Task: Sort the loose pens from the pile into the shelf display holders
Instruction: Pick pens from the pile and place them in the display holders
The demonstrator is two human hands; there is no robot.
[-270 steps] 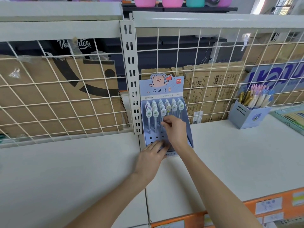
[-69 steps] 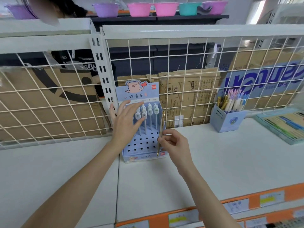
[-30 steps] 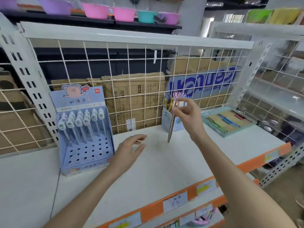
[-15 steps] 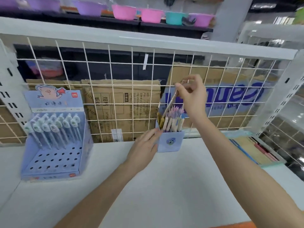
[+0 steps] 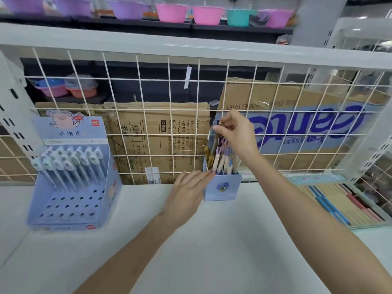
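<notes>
A small blue pen box (image 5: 221, 186) stands on the white shelf (image 5: 212, 240) against the wire grid, holding several pastel and gold pens. My right hand (image 5: 235, 132) pinches the top of a gold pen (image 5: 214, 143) that stands nearly upright with its lower end in the box. My left hand (image 5: 188, 187) lies flat with straight fingers touching the box's left side. At the left stands a blue pig-themed display holder (image 5: 72, 177) with two rows of capped pens in its upper holes; its lower holes are empty.
A white wire grid (image 5: 169, 115) backs the shelf, with cardboard boxes (image 5: 161, 141) behind it. A flat tray of pencils and pens (image 5: 339, 204) lies at the right. Coloured bowls (image 5: 207, 14) line a higher shelf.
My right hand has lowered the gold pen from a slant above the box to nearly upright inside it. My left hand stays against the box's left side.
</notes>
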